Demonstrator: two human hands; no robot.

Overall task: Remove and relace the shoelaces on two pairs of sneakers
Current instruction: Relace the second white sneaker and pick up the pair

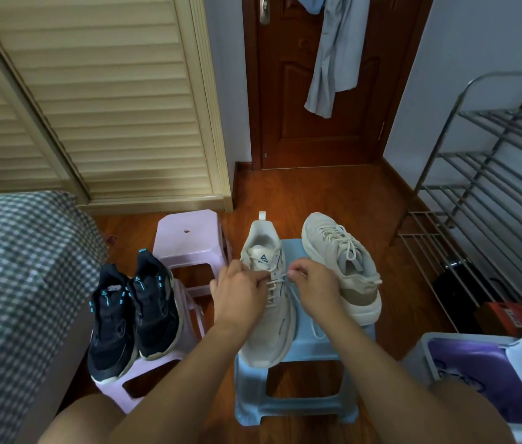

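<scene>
- cream sneaker [266, 318] flat on blue stool [304, 398], toe toward the wearer, heel loop toward the door; partly laced along the lower eyelets.
- left hand [240, 293] curled over the sneaker's left side near the tongue, fingers pinching the white shoelace [280, 277] at the upper eyelets.
- right hand [312, 288] curled, thumb and forefinger pinching the same shoelace just right of the tongue; short stretch of lace taut between the two hands.
- loose lace end trailing down the sneaker's right side onto the stool top, looped near the right forearm.
- second cream sneaker [343, 264] just beside the first on the same stool, to its right, toe pointing away, fully laced, tilted slightly outward.
- pair of black sneakers [134, 312] with teal accents side by side on near pink stool [118, 386], well left of the blue stool; laces not discernible, too dark to tell.
- second pink stool [189, 238] behind the first, bare top with a centre hole.
- checked bedding [19, 283] at far left.
- louvred cupboard doors [109, 100] behind; brown wooden door [317, 123] with grey garment [336, 56] hanging on it.
- metal shoe rack [490, 193] along right wall; purple-and-white box [490, 370] at lower right, contents unclear.
- wooden floor [333, 193] throughout.
</scene>
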